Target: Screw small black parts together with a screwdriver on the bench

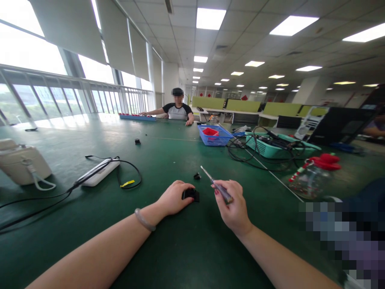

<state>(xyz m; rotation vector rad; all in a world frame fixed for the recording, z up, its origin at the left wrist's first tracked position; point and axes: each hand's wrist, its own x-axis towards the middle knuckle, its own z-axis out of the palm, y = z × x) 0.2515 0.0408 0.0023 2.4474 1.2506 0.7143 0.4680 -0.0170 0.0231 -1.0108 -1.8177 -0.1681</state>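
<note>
My left hand (176, 197) is closed around a small black block-like part (192, 194) resting on the green table (192, 249); the fingers cover some of it, so its exact kind is unclear. In my right hand (234, 204) is a screwdriver (221, 190), its handle between thumb and fingers and its metal shaft slanting up and to the left. The shaft's tip is in the air or just above the table, apart from the black part. Just beyond my left hand sits another small black piece (197, 176), touched by neither hand.
A white power strip (100, 172) with black cables and a beige bag (22, 164) are at left. Blue basket (215, 138), teal basket (264, 150) with cables and a red-lidded jar (314, 180) stand right. A person (178, 110) sits across; someone is close at right.
</note>
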